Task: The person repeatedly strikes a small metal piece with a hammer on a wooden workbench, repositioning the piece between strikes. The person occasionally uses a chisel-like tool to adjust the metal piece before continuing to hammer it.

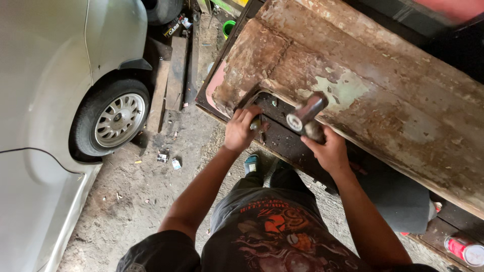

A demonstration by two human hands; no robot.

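From the head camera, looking straight down, the right hand (330, 150) is closed tight around the handle of a hammer (306, 115), whose steel head points up and left with its round face turned toward the camera. The hammer's head hangs just over the lower edge of a rusty metal panel (353, 85), a large sheet with flaking paint and patches of pale green, which stretches away up and to the right of both hands. The left hand (241, 130) is curled narrow around a small dark tool (257, 123) pressed at the panel's edge, close beside the hammer head; what kind of tool it is cannot be told, since the fingers cover most of it. The two hands are near each other, the left just left of the hammer's face. The panel lies on a dark tabletop (282, 143), a strip of which shows between and just beneath the hands.

Below the hands are the person's dark trousers and a blue sandal (251, 163) on the dirt floor (136, 201), which is strewn with small scraps. Well to the left of the left hand stands a silver car (45, 100) with its wheel (118, 121) showing a spoked rim. Wooden planks (174, 75) lie on the floor above and left of the left hand. Far below and right of the right hand, a red spray can (464, 249) lies on its side.
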